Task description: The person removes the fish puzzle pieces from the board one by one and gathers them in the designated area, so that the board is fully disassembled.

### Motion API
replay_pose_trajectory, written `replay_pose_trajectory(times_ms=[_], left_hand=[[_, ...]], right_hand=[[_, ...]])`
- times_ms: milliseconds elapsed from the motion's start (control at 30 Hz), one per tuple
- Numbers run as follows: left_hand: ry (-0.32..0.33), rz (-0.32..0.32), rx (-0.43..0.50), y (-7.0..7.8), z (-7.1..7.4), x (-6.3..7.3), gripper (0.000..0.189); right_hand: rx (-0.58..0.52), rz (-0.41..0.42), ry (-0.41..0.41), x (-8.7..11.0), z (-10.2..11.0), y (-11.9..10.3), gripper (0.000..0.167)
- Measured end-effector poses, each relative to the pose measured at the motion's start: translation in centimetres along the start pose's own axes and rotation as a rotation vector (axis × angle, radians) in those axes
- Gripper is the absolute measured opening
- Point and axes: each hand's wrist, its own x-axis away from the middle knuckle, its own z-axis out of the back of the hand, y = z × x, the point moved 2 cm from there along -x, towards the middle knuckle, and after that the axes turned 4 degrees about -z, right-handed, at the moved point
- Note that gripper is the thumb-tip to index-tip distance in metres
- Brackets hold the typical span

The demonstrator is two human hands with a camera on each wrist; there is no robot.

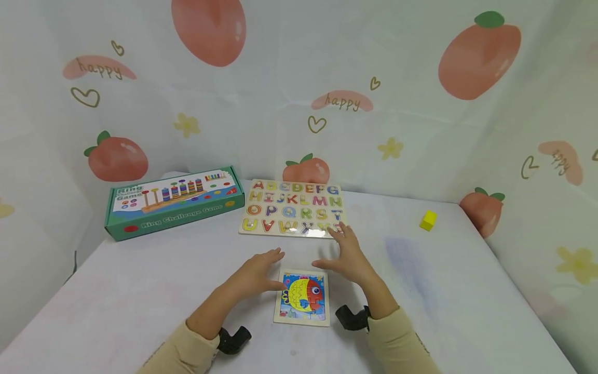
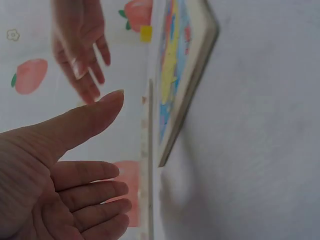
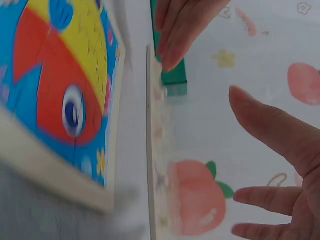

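A small square fish jigsaw puzzle (image 1: pixel 302 298) in a pale wooden frame lies on the table before the person. Its pieces form a yellow and red fish on blue, seen close up in the right wrist view (image 3: pixel 65 95). The left hand (image 1: pixel 256 272) hovers over the puzzle's upper left side, fingers extended and thumb apart, holding nothing. Beyond the puzzle's upper right corner, the right hand (image 1: pixel 348 258) is raised with fingers spread, also without anything in it. Its fingertips overlap the near right corner of the wooden alphabet board (image 1: pixel 291 208) in the head view.
At the back left stands a green Ring Challenge Game box (image 1: pixel 175 202), its right end close to the alphabet board. A small yellow block (image 1: pixel 428 220) sits at the back right of the white-covered table (image 1: pixel 467 291). A peach-printed cloth (image 1: pixel 266 104) hangs behind.
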Motion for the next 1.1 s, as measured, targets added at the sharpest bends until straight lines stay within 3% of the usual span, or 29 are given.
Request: replay_pose_trajectory(times_ms=[233, 500, 933, 1100], left_hand=[[-0.002, -0.011, 0.019, -0.4, -1.0, -0.4, 0.07], [-0.018, -0.042, 0.073, -1.0, -1.9, -0.4, 0.068], [-0.008, -0.067, 0.067, -1.5, -2.4, -0.3, 0.069], [-0.014, -0.061, 0.064, -1.5, -2.4, -0.3, 0.067]], right_hand=[[-0.07, 0.055, -0.139, 0.3, -2.3, -1.8, 0.061], [-0.153, 0.107, -0.298, 0.6, -4.3, -2.2, 0.041], [-0.095, 0.09, -0.33, 0.5, -6.0, -1.8, 0.029], [-0.087, 0.123, -0.348, 0.6, -6.1, -1.9, 0.029]])
